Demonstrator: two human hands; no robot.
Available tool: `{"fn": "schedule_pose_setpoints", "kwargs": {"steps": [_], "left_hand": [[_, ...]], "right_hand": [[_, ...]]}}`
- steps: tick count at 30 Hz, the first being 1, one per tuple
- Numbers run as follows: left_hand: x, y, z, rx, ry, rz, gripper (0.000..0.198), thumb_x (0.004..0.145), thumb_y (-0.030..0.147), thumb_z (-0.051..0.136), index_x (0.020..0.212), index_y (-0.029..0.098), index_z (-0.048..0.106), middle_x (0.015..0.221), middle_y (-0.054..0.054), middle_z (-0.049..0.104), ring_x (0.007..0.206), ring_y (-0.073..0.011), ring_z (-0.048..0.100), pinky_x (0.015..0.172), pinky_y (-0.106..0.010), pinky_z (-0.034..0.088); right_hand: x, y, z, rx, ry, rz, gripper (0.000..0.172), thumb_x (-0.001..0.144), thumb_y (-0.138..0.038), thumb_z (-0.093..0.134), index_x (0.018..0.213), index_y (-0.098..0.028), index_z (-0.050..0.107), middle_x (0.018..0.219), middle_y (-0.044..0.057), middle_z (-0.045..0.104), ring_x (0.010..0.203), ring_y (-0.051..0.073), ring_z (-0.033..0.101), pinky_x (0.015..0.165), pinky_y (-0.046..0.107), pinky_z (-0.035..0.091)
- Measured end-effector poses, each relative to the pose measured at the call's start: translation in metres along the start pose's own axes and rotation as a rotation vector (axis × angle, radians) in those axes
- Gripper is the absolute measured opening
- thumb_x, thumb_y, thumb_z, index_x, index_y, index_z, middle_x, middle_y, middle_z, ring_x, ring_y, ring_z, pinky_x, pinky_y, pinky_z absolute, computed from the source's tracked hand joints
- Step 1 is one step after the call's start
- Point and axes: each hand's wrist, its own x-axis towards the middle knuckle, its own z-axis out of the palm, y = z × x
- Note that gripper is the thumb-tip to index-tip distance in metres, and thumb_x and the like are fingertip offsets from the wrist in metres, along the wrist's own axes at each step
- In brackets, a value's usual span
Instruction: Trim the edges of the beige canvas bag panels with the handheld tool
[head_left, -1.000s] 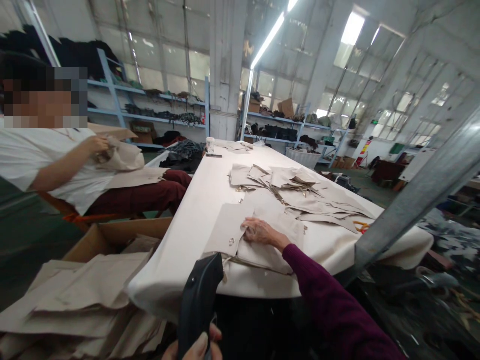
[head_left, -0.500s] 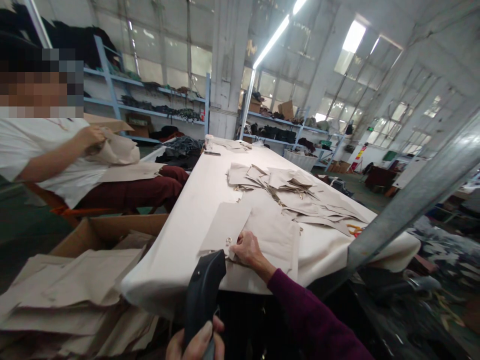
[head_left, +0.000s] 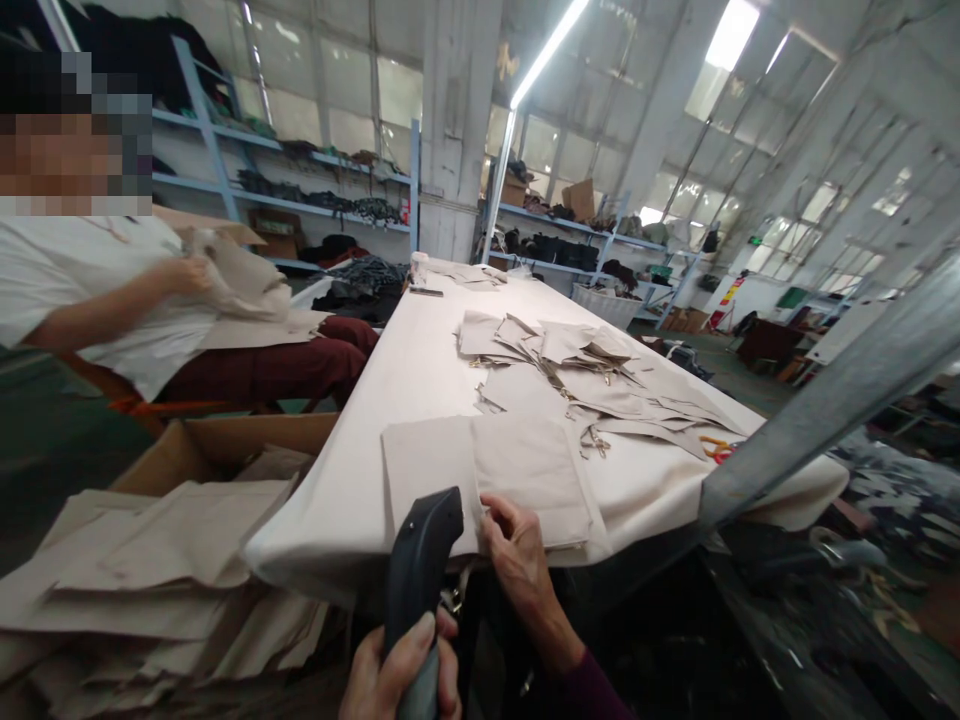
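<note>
My left hand (head_left: 401,672) is wrapped round the grip of a dark handheld tool (head_left: 422,550), whose head is over the front edge of the table. Beside it, my right hand (head_left: 519,560) pinches the lower edge of a beige fabric piece (head_left: 525,478). This piece lies on the tabletop and has a fold or seam down its middle. A small metal clasp (head_left: 454,598) hangs below the edge between my hands.
Beige pieces with metal clasps (head_left: 600,360) are piled on the white-covered table (head_left: 405,375). Orange-handled scissors (head_left: 720,449) lie by a slanted metal post (head_left: 810,410). At left, a seated person (head_left: 150,300) handles fabric beside a cardboard box (head_left: 161,460) and stacked pieces (head_left: 172,540).
The beige piece has shifted and lies flatter, its clasp now below the table edge. My right hand has moved down and slightly right. The tool has moved a little up and right.
</note>
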Motion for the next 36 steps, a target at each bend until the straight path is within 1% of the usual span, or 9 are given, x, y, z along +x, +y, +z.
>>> {"fn": "schedule_pose_setpoints", "kwargs": {"steps": [4, 7, 11, 14, 21, 25, 29, 32, 36], "left_hand": [[0.002, 0.000, -0.004, -0.021, -0.025, -0.012, 0.038, 0.072, 0.052, 0.065, 0.076, 0.016, 0.054, 0.040, 0.002, 0.057, 0.026, -0.0142, 0.051, 0.030, -0.019, 0.034], [0.002, 0.000, -0.002, -0.034, -0.044, -0.037, 0.038, 0.073, 0.052, 0.064, 0.078, 0.016, 0.054, 0.041, 0.002, 0.057, 0.026, -0.0137, 0.051, 0.029, -0.018, 0.033], [0.003, 0.000, 0.006, -0.045, -0.079, -0.049, 0.034, 0.074, 0.048, 0.064, 0.073, 0.017, 0.050, 0.040, 0.002, 0.057, 0.025, -0.0136, 0.050, 0.029, -0.018, 0.030], [0.006, 0.001, 0.013, -0.026, -0.087, -0.067, 0.033, 0.074, 0.047, 0.063, 0.072, 0.017, 0.050, 0.039, 0.002, 0.056, 0.024, -0.0135, 0.049, 0.028, -0.018, 0.029], [0.011, 0.017, 0.023, 0.003, 0.024, 0.013, 0.036, 0.073, 0.050, 0.063, 0.074, 0.014, 0.056, 0.042, 0.003, 0.056, 0.028, -0.0116, 0.050, 0.031, -0.019, 0.033], [0.007, 0.017, 0.022, 0.027, 0.027, -0.004, 0.036, 0.071, 0.049, 0.064, 0.072, 0.015, 0.054, 0.041, 0.002, 0.056, 0.027, -0.0130, 0.050, 0.030, -0.019, 0.034], [0.009, 0.013, 0.025, 0.049, 0.058, -0.015, 0.038, 0.069, 0.052, 0.066, 0.069, 0.016, 0.051, 0.039, 0.002, 0.056, 0.026, -0.0131, 0.050, 0.029, -0.019, 0.033], [0.014, 0.016, 0.029, 0.059, 0.104, 0.029, 0.038, 0.068, 0.050, 0.066, 0.068, 0.015, 0.051, 0.039, 0.002, 0.055, 0.025, -0.0118, 0.048, 0.029, -0.018, 0.032], [0.020, 0.029, 0.028, 0.070, 0.159, 0.096, 0.035, 0.068, 0.046, 0.067, 0.072, 0.015, 0.052, 0.040, 0.002, 0.056, 0.027, -0.0123, 0.049, 0.030, -0.019, 0.034]], "right_hand": [[-0.002, 0.003, -0.001, -0.032, -0.049, 0.000, 0.022, 0.076, -0.018, 0.048, 0.073, -0.014, 0.070, 0.058, -0.001, 0.052, 0.060, 0.014, 0.047, 0.057, 0.022, 0.038], [-0.006, 0.003, -0.002, -0.027, -0.044, -0.011, 0.024, 0.078, -0.020, 0.048, 0.068, -0.014, 0.069, 0.063, 0.000, 0.055, 0.063, 0.014, 0.048, 0.061, 0.023, 0.039], [-0.010, 0.004, -0.006, 0.071, -0.095, 0.006, 0.028, 0.086, -0.028, 0.048, 0.082, -0.015, 0.073, 0.071, 0.001, 0.059, 0.071, 0.015, 0.049, 0.064, 0.023, 0.039], [-0.011, 0.011, -0.009, 0.186, -0.128, 0.048, 0.026, 0.086, -0.029, 0.051, 0.092, -0.016, 0.073, 0.078, 0.002, 0.061, 0.076, 0.016, 0.051, 0.068, 0.024, 0.041], [-0.012, 0.007, -0.006, 0.299, -0.120, 0.117, 0.026, 0.082, -0.026, 0.054, 0.095, -0.015, 0.073, 0.079, 0.003, 0.060, 0.070, 0.015, 0.051, 0.061, 0.023, 0.041], [-0.012, 0.006, -0.004, 0.295, -0.077, 0.126, 0.026, 0.082, -0.026, 0.053, 0.096, -0.015, 0.073, 0.081, 0.004, 0.061, 0.074, 0.016, 0.053, 0.063, 0.024, 0.042], [-0.011, 0.009, -0.005, 0.211, -0.103, 0.099, 0.026, 0.084, -0.027, 0.052, 0.095, -0.016, 0.073, 0.081, 0.003, 0.061, 0.077, 0.017, 0.053, 0.067, 0.024, 0.043], [-0.014, 0.007, -0.009, 0.155, -0.118, 0.092, 0.027, 0.085, -0.029, 0.051, 0.094, -0.016, 0.073, 0.079, 0.003, 0.061, 0.072, 0.016, 0.051, 0.063, 0.023, 0.042], [-0.021, 0.009, -0.018, 0.062, -0.076, 0.095, 0.028, 0.085, -0.031, 0.050, 0.089, -0.015, 0.073, 0.074, 0.003, 0.060, 0.067, 0.016, 0.051, 0.057, 0.022, 0.041]]}}
